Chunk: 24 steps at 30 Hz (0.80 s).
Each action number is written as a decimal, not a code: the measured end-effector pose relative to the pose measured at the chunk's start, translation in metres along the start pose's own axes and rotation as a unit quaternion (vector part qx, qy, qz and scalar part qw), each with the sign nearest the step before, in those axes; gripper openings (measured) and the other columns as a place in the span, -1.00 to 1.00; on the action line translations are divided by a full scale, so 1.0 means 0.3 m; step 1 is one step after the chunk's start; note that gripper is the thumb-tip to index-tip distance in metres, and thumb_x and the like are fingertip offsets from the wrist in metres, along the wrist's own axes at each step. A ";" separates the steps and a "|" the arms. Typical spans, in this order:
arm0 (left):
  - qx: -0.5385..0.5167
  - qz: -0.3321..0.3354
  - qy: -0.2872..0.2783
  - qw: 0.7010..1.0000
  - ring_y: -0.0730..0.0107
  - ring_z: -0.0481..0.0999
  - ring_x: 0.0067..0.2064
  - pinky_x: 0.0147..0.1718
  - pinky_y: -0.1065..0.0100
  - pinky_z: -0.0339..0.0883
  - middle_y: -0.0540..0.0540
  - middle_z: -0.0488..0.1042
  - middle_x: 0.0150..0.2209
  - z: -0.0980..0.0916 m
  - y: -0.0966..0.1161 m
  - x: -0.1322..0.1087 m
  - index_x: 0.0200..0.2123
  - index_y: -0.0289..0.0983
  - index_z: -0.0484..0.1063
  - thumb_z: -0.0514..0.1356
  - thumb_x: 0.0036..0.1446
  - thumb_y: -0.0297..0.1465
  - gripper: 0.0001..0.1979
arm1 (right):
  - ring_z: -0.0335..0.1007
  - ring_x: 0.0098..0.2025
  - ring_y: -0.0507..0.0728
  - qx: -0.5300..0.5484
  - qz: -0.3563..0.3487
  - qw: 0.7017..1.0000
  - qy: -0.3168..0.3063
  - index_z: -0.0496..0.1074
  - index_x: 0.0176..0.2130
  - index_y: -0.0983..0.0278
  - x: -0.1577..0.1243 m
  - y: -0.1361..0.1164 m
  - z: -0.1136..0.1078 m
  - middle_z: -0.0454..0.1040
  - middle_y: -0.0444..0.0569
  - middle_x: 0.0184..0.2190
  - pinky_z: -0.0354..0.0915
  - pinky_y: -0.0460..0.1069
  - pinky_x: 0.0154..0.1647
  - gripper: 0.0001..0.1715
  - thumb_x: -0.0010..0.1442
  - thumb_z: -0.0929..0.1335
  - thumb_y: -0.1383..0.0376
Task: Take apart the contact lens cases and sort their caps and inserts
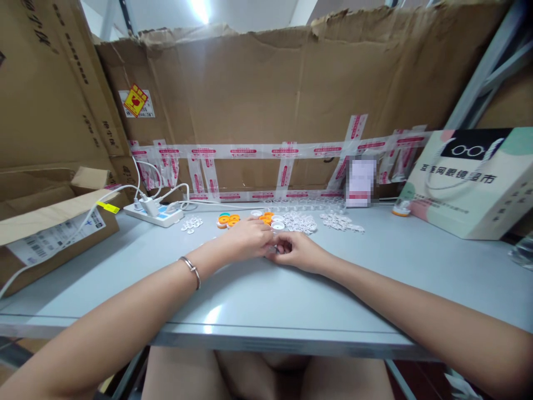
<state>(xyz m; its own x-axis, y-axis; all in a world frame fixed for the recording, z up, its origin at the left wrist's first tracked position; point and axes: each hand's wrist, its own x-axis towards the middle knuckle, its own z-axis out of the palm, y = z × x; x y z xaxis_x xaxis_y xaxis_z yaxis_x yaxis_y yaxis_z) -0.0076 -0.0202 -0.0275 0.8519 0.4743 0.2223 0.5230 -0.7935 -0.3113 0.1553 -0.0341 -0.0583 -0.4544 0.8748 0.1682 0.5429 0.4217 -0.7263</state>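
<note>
My left hand [252, 238] and my right hand [298, 250] meet over the middle of the grey table, fingertips touching. Both have curled, pinching fingers; whatever lies between them is too small and covered to make out. Just behind my left hand are orange round caps [224, 220] and more orange pieces [266, 218], partly hidden by it. White ring-shaped pieces [278, 225] lie beyond the fingertips. A heap of small white plastic parts [298, 222] spreads behind my right hand, with a looser group of white parts [339, 222] to its right.
A few small white pieces [191, 224] lie left, near a power strip [154, 212] with cables. An open carton [62, 233] stands far left. A phone [361, 182] leans at the back. On the right are a paper bag [470, 189] and an orange-and-white cap [401, 209].
</note>
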 end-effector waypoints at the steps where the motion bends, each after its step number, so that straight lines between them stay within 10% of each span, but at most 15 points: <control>1: -0.025 -0.022 -0.017 0.999 0.35 0.43 -0.32 -0.36 0.38 0.14 -0.07 0.49 -0.40 -0.013 -0.003 0.001 -0.43 -0.30 0.43 0.13 0.01 -0.45 -0.92 | 0.05 -0.56 -0.06 0.002 0.003 1.000 0.003 0.37 -0.44 0.33 0.000 0.002 0.001 0.18 -0.22 -0.62 0.02 -0.12 -0.52 -0.79 -0.11 0.35 0.22; 11: -0.103 -0.299 -0.135 0.939 0.43 0.41 -0.43 -0.45 0.48 0.20 -0.01 0.48 -0.47 -0.206 -0.291 -0.233 -0.50 -0.29 0.42 0.10 -0.19 -0.42 -0.86 | 0.07 -0.54 -0.05 0.006 0.025 1.000 -0.007 0.39 -0.35 0.29 -0.005 -0.001 -0.008 0.21 -0.22 -0.58 0.01 -0.12 -0.52 -0.69 -0.11 0.38 0.15; 24: -0.241 -0.366 -0.234 0.868 0.34 0.43 -0.34 -0.39 0.46 0.24 -0.04 0.50 -0.40 -0.095 -0.395 -0.458 -0.44 -0.28 0.45 0.11 -0.20 -0.28 -0.75 | 0.07 -0.54 -0.05 0.004 0.031 0.999 -0.012 0.35 -0.35 0.28 -0.003 0.002 -0.008 0.20 -0.23 -0.59 0.00 -0.12 -0.53 -0.66 -0.12 0.39 0.14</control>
<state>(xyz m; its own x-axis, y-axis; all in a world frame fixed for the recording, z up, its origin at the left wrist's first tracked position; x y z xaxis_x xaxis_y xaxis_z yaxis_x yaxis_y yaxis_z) -0.1874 -0.0023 0.0052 0.2746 0.9316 -0.2380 0.9522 -0.2289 0.2024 0.1575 -0.0341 -0.0573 -0.4372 0.8931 0.1057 0.5658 0.3645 -0.7396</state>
